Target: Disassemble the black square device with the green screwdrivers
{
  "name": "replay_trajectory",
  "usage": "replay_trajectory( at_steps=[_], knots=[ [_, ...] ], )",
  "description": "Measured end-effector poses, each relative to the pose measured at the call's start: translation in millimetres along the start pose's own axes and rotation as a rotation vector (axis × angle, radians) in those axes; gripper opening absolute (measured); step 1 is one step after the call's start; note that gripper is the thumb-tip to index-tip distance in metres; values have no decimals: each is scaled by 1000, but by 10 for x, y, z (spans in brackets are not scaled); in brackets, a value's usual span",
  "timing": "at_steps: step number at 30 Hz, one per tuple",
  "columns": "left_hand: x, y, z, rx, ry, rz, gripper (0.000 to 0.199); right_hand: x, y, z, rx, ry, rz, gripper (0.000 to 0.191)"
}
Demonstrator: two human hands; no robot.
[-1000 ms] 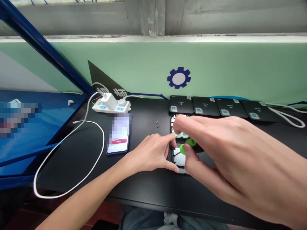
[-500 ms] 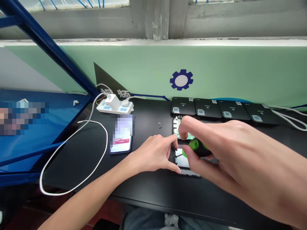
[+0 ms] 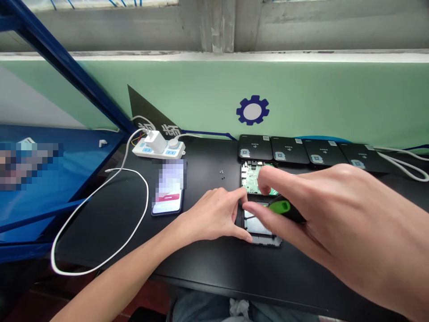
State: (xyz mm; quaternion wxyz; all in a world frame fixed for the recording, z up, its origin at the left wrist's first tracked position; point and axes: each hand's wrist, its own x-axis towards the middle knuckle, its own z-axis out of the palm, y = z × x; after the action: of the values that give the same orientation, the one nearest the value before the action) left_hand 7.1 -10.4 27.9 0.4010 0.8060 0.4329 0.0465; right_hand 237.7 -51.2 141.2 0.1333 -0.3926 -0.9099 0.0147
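Inside, the open black casing (image 3: 264, 241) shows bare metal (image 3: 256, 226).

Pale green wall (image 3: 335, 98) with blue gear emblem (image 3: 252, 110), grey concrete window ledge (image 3: 214, 56) above

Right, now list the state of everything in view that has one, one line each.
black device case: open, metal plate showing inside
green circuit board: bare, lying beyond the case
left hand: fingertips at the case's edge
right hand: gripping the screwdriver
green-handled screwdriver: held, tip hidden
four black units: closed, side by side
smartphone: screen lit
white charger: plugged into the power strip
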Motion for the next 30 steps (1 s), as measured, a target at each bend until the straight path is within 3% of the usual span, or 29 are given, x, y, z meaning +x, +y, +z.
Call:
replay_trajectory(
  at_steps=[3, 6, 20, 26, 30],
  knots=[
    [-2, 14, -2, -12, -6, -12, 46, -42, 36, -9, 30, -64, -18, 4],
    [-8, 43, -14, -22, -2, -26, 45, -97, 41, -14, 31, -47, -26, 13],
    [-4, 57, -32, -34, -19, -23, 48, -60, 29, -42, -27, -44, -2, 7],
    [-9, 59, -27, -21, -6, -8, 50, -23, -10, -17, -87, 8, -44, 13],
    [-8, 87, -39, 21, -23, -44, 54, 25, -2, -23, -93, 35, -76, 30]
  ],
)
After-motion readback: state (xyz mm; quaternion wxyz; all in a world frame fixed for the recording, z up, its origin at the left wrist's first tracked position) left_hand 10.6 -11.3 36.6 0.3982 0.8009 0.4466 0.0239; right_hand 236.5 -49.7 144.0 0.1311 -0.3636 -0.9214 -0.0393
